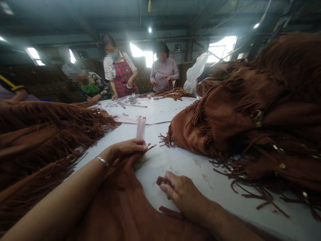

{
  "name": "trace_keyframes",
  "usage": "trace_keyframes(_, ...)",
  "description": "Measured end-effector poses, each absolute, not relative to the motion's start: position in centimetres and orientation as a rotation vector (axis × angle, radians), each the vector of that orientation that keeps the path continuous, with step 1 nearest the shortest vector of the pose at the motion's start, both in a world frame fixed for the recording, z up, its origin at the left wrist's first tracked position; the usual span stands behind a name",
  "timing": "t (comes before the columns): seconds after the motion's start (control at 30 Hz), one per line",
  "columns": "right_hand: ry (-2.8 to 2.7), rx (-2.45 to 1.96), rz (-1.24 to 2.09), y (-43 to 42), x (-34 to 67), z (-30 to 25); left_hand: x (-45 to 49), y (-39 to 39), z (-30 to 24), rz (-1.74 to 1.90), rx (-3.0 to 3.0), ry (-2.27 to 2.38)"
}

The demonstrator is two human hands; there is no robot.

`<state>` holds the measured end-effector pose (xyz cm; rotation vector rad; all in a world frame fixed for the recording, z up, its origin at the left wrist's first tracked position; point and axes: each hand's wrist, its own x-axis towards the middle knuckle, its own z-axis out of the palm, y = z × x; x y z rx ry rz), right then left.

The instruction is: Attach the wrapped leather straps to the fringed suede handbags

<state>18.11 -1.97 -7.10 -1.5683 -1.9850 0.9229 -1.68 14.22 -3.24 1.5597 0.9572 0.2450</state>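
My left hand [126, 149], with a silver bangle [102, 161] on the wrist, lies on the upper edge of a brown suede piece [122, 211] and pinches a thin suede strip with small metal-tipped ends [150, 146]. My right hand [184, 195] is lower down, its fingers closed on a short brown suede strip [163, 181]. Another strip end [170, 212] lies under that hand's edge. The suede piece spreads over the table's near edge, and my forearms cover part of it.
Fringed brown suede garments are heaped at right [225, 113] and left [37, 140] on a white-covered table [173, 164]. Pink strips [140, 128] stand beyond my hands. Several co-workers [121, 72] stand at the far side, with fringe, small tools and a white plastic bag [194, 73].
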Motion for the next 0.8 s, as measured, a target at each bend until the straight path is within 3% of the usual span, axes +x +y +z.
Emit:
trace_keyframes(0.17,-1.486,-1.445,1.105,-1.2,18.9,-6.9,-1.2,11.1,-2.2,0.386,1.629,0.918)
trace_keyframes(0.4,-1.115,-1.115,1.236,-1.2,19.8,-5.6,0.3,5.1,-5.2,0.85,1.712,0.928)
trace_keyframes(0.8,-1.032,-1.06,1.506,-1.5,19.6,-5.7,0.6,1.9,-6.0,0.889,2.232,1.073)
